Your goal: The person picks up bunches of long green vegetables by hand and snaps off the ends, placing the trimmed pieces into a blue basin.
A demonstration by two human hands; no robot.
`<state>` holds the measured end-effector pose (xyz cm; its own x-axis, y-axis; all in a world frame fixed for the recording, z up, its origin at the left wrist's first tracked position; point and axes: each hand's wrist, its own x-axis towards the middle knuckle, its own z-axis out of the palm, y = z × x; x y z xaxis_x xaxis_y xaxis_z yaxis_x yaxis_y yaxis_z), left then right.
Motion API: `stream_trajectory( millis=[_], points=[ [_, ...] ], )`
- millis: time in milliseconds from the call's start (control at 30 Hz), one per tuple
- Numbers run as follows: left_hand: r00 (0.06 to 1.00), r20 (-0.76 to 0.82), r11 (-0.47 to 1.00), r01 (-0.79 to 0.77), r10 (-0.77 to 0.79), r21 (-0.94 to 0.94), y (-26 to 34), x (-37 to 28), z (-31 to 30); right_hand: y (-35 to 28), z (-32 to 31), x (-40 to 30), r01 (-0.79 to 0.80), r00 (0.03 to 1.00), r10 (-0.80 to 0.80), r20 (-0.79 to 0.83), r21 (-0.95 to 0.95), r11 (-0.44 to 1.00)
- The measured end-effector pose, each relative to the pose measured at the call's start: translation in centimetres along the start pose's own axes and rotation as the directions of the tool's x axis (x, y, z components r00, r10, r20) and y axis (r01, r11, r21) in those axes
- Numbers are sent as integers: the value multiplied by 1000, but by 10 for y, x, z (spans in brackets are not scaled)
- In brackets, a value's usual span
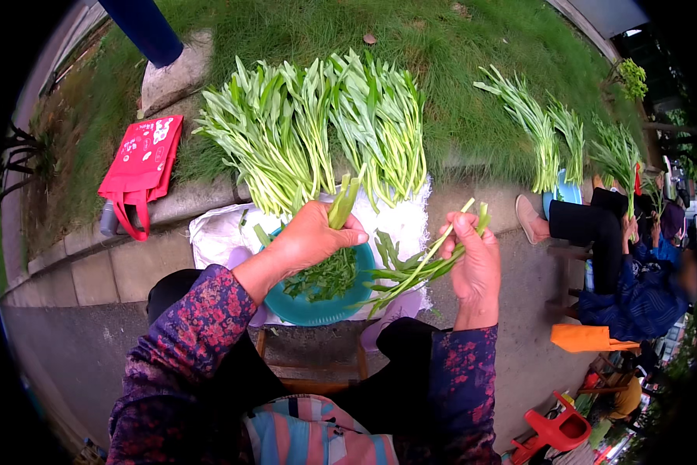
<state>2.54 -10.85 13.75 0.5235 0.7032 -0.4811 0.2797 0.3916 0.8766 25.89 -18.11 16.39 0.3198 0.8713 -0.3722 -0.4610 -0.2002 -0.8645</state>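
Note:
My left hand grips a short bunch of thick, pale green stems, their cut ends pointing up. To its right, my right hand pinches several leafy stalks, likely water spinach, whose leaves hang down to the left. Below and between both hands sits a teal plastic basin holding torn green leaves; my left hand hides part of its rim. The basin rests on a white woven sack. Beyond it, long bundles of the leafy greens lie from the sack onto the grass.
A red tote bag and a grey bottle stand at the left by the stone curb. A seated person at right holds more greens, near a blue basin. A red plastic stool is lower right.

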Motion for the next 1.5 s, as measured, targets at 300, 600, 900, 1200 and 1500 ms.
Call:
stream_trajectory(
  millis=[300,600,900,1200,1500],
  points=[
    [972,225,972,114,-66,-207,-1,-4,11,9,14,-2,-60,997,61,37,-27,998],
    [928,352,972,182,-120,-148,-6,-8,23,11,15,0,-51,997,51,56,-5,999],
    [928,323,962,238,-185,-132,-3,-10,11,5,5,0,-18,1000,18,0,20,1000],
    [941,290,950,240,-177,-201,-5,-14,2,4,6,2,-18,1000,17,12,78,997],
    [978,138,915,197,-157,-351,-13,-13,-3,8,7,3,69,996,-66,-68,46,997]
  ],
)
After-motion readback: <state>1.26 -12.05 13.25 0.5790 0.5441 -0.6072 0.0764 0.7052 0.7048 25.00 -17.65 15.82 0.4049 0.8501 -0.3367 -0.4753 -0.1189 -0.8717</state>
